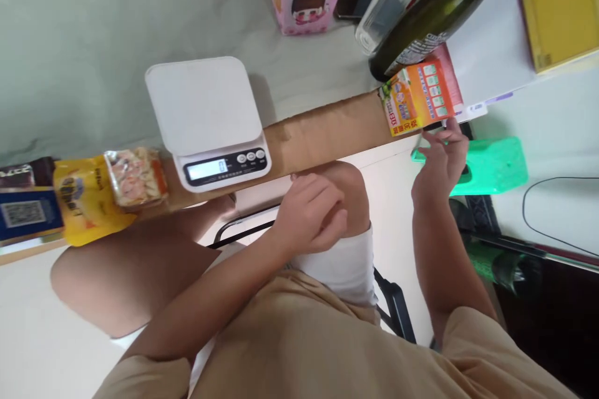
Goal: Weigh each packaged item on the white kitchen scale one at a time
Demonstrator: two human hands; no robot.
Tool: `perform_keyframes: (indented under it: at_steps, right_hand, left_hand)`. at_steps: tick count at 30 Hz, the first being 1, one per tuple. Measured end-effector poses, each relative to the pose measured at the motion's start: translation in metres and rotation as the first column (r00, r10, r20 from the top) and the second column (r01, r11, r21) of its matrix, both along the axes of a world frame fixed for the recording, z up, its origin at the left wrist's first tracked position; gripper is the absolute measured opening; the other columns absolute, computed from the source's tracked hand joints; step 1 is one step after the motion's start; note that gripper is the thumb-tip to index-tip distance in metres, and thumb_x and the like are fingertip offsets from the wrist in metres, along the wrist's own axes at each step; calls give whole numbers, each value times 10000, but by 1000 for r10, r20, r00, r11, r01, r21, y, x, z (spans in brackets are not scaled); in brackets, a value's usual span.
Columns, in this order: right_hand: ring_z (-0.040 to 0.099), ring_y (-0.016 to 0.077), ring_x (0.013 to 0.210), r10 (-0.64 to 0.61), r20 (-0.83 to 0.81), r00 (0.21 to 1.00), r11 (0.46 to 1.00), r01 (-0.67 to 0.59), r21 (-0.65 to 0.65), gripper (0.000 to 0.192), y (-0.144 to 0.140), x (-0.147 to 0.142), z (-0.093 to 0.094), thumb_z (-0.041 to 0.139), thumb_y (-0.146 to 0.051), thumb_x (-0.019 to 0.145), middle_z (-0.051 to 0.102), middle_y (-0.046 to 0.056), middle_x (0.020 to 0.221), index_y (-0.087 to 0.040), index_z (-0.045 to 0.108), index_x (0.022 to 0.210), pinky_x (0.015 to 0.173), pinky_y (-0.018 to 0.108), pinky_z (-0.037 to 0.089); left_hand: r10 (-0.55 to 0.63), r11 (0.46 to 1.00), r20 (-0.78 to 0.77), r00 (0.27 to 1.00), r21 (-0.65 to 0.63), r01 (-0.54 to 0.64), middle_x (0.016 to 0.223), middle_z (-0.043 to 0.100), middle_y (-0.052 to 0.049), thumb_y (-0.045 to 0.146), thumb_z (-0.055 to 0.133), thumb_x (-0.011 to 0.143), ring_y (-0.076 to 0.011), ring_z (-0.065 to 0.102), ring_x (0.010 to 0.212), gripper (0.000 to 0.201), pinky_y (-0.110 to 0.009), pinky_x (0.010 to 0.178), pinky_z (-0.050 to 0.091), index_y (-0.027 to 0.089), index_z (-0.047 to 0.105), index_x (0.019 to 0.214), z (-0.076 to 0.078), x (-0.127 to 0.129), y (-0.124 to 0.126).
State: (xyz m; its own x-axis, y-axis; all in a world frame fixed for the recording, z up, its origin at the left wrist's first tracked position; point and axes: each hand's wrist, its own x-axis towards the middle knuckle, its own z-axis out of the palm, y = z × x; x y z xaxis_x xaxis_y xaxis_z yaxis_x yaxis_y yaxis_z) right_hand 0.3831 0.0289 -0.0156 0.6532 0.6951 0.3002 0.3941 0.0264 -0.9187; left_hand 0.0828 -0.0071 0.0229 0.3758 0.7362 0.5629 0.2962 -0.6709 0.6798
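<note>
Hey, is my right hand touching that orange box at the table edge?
Touching. The head view shows the right hand with its fingertips meeting the lower corner of the orange box.

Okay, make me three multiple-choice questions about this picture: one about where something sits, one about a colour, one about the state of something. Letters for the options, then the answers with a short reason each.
1. Where does the kitchen scale sit?
A. On the table near its front edge
B. On the person's lap
C. On the green stool

2. What colour is the snack pouch left of the scale?
A. Blue
B. Yellow
C. White

3. How is the left hand?
A. Gripping the dark bottle
B. Pressing a scale button
C. Holding nothing, loosely curled over the knee

Answers:
1 A, the scale rests on the table with its display by the front edge.
2 B, the pouch is plainly yellow.
3 C, the left hand hangs curled below the table edge, while the right hand reaches to the orange box, its fingertips at the lower corner.
</note>
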Motion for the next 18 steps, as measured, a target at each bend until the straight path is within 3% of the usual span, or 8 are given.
perform_keyframes:
  at_steps: [3,8,15,18]
  right_hand:
    - [722,155,1043,58,4,998,998,-58,32,289,12,-1,-2,527,-260,704,558,68,1585,-231,498,990,886,356,573]
    - [704,111,991,107,-9,994,986,-104,128,289,17,-2,-4,527,-207,738,535,62,1580,-223,489,1024,905,336,578]
    - [553,46,749,138,36,990,967,-142,214,380,23,8,-9,540,-206,748,602,27,1297,-247,483,1122,682,239,523]
    - [638,80,941,155,26,988,971,-157,180,400,17,4,-4,574,-237,768,529,36,1397,-265,473,1154,737,257,585]
  left_hand:
    - [-40,984,2,999,-173,39,1100,745,-124,289,478,1024,-222,691,1017,221,-369,911,580,157,619,1131,6,45,20]
    - [-69,852,25,997,-518,72,1464,631,-191,432,492,1069,-289,622,1392,439,-441,1198,535,149,503,1404,9,107,61]
    - [-7,782,145,989,-616,96,1605,529,-192,400,499,1082,-305,507,1557,432,-475,1327,453,172,428,1442,0,144,88]
    - [-5,765,168,986,-634,112,1583,543,-200,396,499,1078,-306,519,1542,433,-474,1309,477,154,432,1431,0,146,89]
